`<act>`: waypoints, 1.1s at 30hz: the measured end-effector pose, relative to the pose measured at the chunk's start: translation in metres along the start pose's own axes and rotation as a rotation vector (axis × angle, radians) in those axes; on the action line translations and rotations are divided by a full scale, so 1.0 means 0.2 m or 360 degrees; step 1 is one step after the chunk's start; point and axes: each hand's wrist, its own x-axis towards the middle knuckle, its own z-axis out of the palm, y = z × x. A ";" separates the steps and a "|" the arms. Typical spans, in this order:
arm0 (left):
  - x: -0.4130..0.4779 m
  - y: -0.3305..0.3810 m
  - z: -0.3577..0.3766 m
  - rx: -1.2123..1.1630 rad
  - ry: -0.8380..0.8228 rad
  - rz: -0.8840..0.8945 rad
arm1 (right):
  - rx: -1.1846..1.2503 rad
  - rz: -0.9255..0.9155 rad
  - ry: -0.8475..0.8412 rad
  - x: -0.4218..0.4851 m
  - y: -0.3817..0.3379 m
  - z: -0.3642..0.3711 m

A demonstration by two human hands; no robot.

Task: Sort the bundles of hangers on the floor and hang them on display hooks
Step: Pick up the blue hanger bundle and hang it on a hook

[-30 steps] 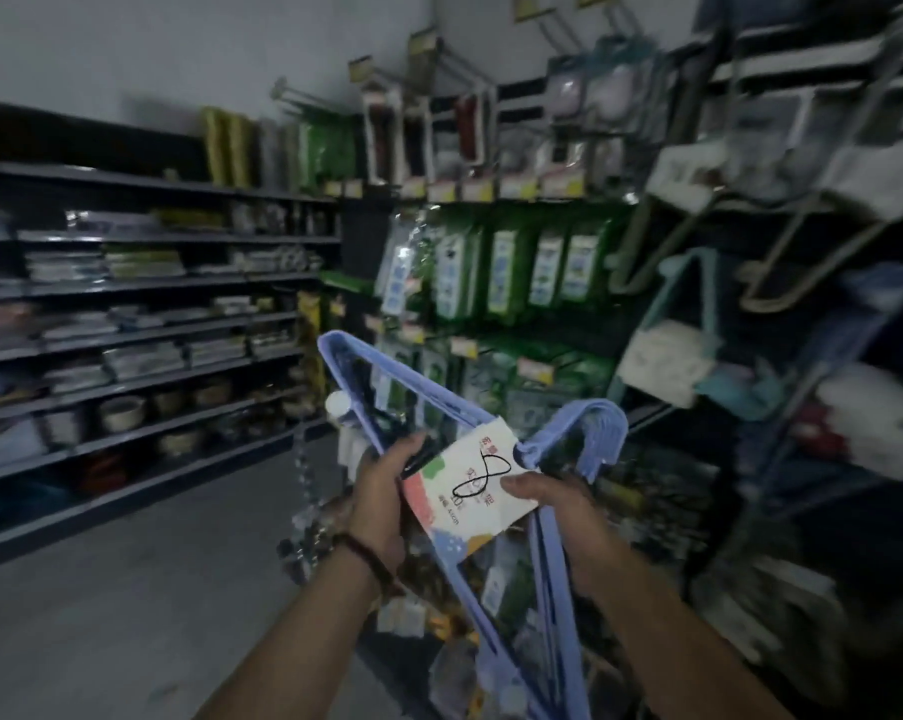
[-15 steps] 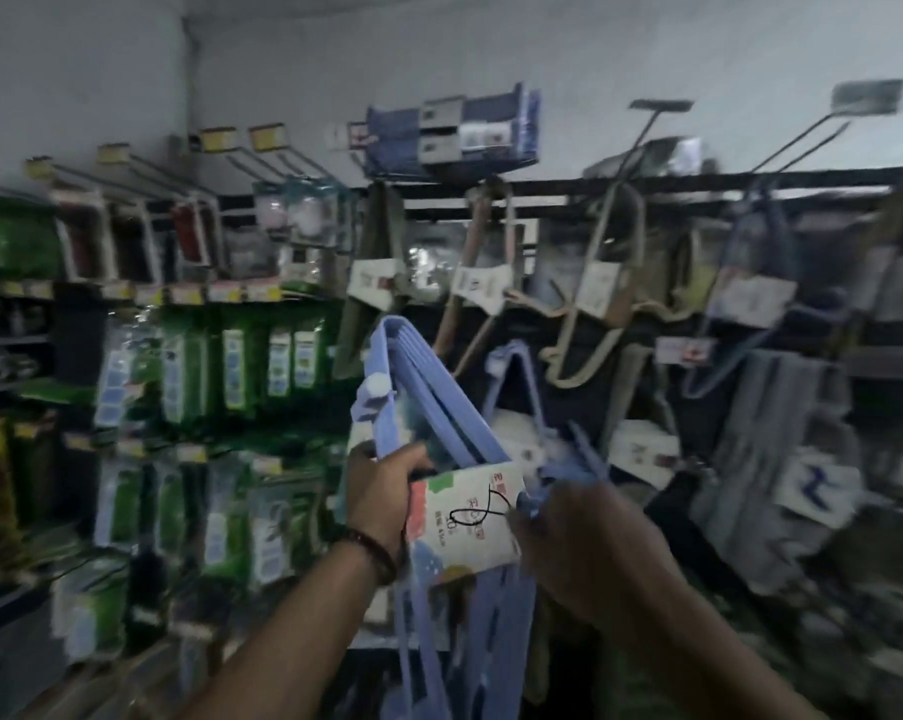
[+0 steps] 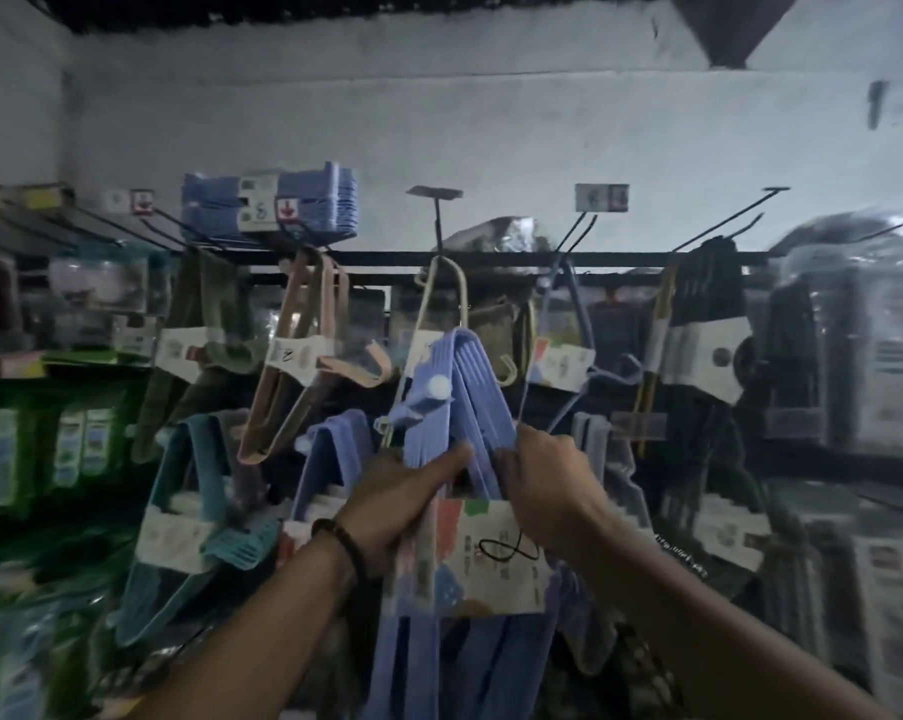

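Note:
I hold a bundle of light blue plastic hangers (image 3: 457, 392) upright in front of the display rack. A white paper label (image 3: 491, 556) with a black string loop wraps its middle. My left hand (image 3: 397, 504) grips the bundle's left side just above the label. My right hand (image 3: 543, 485) grips its right side at the same height. The bundle's hook end points up, below a long metal display hook (image 3: 435, 220) with a price tag holder. Other bundles hang around it: pink (image 3: 304, 350), cream (image 3: 441, 304), olive (image 3: 195, 324), teal (image 3: 189, 491) and black (image 3: 699, 324).
Another blue hanger stack (image 3: 283, 205) lies on top of the rack at upper left. Bare display hooks (image 3: 725, 220) jut out at upper right. Green packaged goods (image 3: 49, 449) fill the shelves at left. Plastic-wrapped packs (image 3: 854, 330) crowd the right side.
My view has swung right and upward from the aisle to the hanger rack. Both hands have lifted the blue bundle higher, and my right hand has moved from the label up onto the hangers.

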 end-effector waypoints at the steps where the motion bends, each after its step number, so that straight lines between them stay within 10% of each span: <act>1: 0.03 0.03 0.03 0.0096 0.0022 0.0012 | -0.0025 -0.0005 0.0041 0.01 0.05 -0.03; 10: 0.43 0.16 -0.03 0.0960 0.0175 0.0449 | -0.0293 0.0144 0.0354 0.19 0.40 -0.34; 19: 0.61 0.49 -0.03 0.1673 -0.0365 0.1114 | -0.0609 0.0384 0.0251 0.49 0.46 -0.52; 33: 0.90 0.62 0.26 0.1167 -0.0470 0.0958 | -0.0690 0.0315 0.0307 1.14 0.53 -0.69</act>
